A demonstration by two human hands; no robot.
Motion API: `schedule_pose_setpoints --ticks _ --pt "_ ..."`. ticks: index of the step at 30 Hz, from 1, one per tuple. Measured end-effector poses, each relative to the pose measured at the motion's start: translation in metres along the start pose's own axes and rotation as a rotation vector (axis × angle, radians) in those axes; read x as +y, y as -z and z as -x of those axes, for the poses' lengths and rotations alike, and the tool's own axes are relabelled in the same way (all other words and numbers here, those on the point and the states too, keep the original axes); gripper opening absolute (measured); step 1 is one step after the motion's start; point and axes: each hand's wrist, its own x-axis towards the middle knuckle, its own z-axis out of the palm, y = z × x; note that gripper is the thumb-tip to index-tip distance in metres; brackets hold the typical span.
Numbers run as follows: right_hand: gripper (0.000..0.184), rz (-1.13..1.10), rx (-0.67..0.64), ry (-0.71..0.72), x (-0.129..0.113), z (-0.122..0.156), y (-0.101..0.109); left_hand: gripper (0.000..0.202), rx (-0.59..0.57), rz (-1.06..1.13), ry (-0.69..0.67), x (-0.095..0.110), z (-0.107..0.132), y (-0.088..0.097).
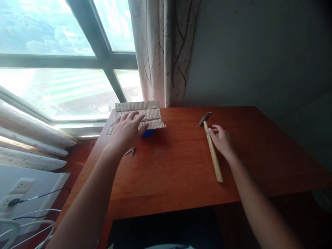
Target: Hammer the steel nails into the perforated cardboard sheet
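My left hand (pixel 127 128) is open, fingers spread, over a tan piece of corrugated cardboard (pixel 153 112) dotted with rows of small holes. Whether it touches the cardboard I cannot tell. A blue object (pixel 147 133) shows partly under the cardboard's front edge. Two slim metal pieces, like nails (pixel 133 152), lie close to my left wrist. A hammer (pixel 213 154) with a wooden handle lies on the table, its head pointing away from me. My right hand (pixel 221 139) is beside the upper handle, fingers loosely curled and not wrapped round it; its fingertips are at the handle's edge.
The reddish-brown wooden table (pixel 176 180) spans the view, its front edge near me. A window (pixel 77 86) and curtains (pixel 155 52) stand behind and left. Low on the left are a wall socket (pixel 22 186) with a black plug and several cables (pixel 38 218).
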Motion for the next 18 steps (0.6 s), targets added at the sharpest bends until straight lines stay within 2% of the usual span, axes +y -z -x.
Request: schedule_pose_setpoints --ticks 2,4,9,13,18 --pt "0.046 -0.018 0.093 0.037 -0.001 0.004 0.004 0.043 -0.066 -0.007 -0.016 -0.007 -0.001 -0.008" --pt "0.045 -0.053 0.161 0.076 -0.006 0.008 0.008 0.042 -0.077 0.025 -0.006 -0.007 0.003 -0.015" --pt "0.037 -0.169 0.184 0.141 -0.034 0.026 0.016 0.047 -0.070 0.053 -0.029 0.017 0.019 -0.016" --pt "0.033 -0.331 0.081 0.134 -0.061 0.042 0.017 0.047 -0.118 0.042 -0.130 0.055 0.033 -0.008" --pt "0.035 -0.621 -0.095 -0.064 -0.077 0.061 0.017 0.051 -0.162 0.103 -0.269 0.100 0.052 -0.001"
